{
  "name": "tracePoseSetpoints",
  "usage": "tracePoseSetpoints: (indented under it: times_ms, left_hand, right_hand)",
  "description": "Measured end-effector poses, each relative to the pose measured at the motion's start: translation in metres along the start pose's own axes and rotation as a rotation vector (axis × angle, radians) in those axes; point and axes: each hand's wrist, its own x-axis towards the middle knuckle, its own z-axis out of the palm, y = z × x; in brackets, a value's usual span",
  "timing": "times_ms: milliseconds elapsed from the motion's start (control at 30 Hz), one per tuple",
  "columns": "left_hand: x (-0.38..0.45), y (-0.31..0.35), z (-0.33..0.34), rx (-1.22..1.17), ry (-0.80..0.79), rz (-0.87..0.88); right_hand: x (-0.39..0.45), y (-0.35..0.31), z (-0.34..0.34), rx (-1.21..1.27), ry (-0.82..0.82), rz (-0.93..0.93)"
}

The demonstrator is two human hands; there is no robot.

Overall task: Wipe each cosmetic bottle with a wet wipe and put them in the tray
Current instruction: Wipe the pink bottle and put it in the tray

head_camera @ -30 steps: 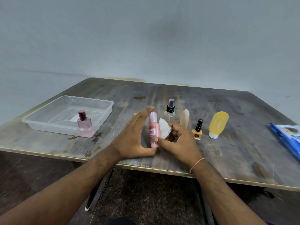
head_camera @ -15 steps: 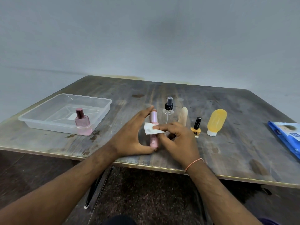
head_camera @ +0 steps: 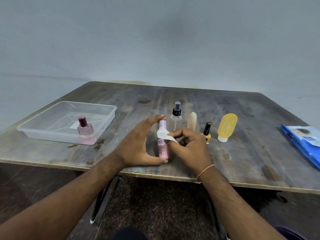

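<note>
Left hand (head_camera: 138,146) grips pink bottle (head_camera: 163,144) near table edge (head_camera: 155,174); right hand (head_camera: 190,149) presses wipe (head_camera: 162,134).

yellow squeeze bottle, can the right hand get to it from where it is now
Probably yes: the yellow squeeze bottle stands apart, right of the right hand, nothing between. But that hand pinches the wet wipe.

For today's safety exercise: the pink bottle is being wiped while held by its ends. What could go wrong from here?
1. The pink bottle, held only by its ends in the left hand, might slip under the wet wipe.
2. The right hand works close to the nail polish bottle and spray bottle; it could topple them.
</note>
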Motion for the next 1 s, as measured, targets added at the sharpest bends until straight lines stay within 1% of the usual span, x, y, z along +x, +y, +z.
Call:
tracePoseSetpoints:
  times_ms: [133, 167, 267, 333, 400, 500, 567, 700, 833, 1000]
  left_hand:
    - [-0.001, -0.005, 0.001, 0.032, 0.083, 0.014]
    - [-0.001, -0.005, 0.001, 0.035, 0.092, 0.02]
    - [-0.002, -0.003, 0.0, 0.017, 0.112, 0.034]
    - [-0.003, -0.001, -0.001, -0.002, 0.101, 0.048]
    - [-0.003, -0.002, -0.001, -0.022, 0.076, 0.054]
    - [-0.002, -0.001, 0.0, -0.05, 0.06, 0.065]
    - [-0.001, 0.0, 0.0, -0.051, 0.053, 0.077]
    - [0.0, -0.002, 0.002, -0.017, 0.025, 0.081]
    - [0.0, -0.003, 0.004, 0.021, 0.015, 0.077]
    - [0.0, 0.0, 0.005, 0.043, -0.006, 0.077]
  right_hand:
    - [-0.001, 0.003, -0.001, -0.034, -0.112, 0.034]
    - [0.0, 0.003, -0.001, -0.031, -0.103, 0.058]
    - [0.006, 0.008, 0.0, 0.011, 0.003, 0.154]
    - [0.009, 0.006, 0.001, 0.047, 0.008, 0.188]
    - [0.01, 0.003, 0.001, 0.092, -0.086, 0.185]
    - [0.006, -0.005, -0.003, 0.272, -0.219, 0.22]
    - [0.006, -0.007, -0.007, 0.368, -0.281, 0.228]
    - [0.007, -0.007, -0.014, 0.43, -0.375, 0.256]
    - [0.006, -0.006, -0.01, 0.357, -0.335, 0.256]
    - [0.004, -0.003, 0.0, 0.06, -0.186, 0.267]
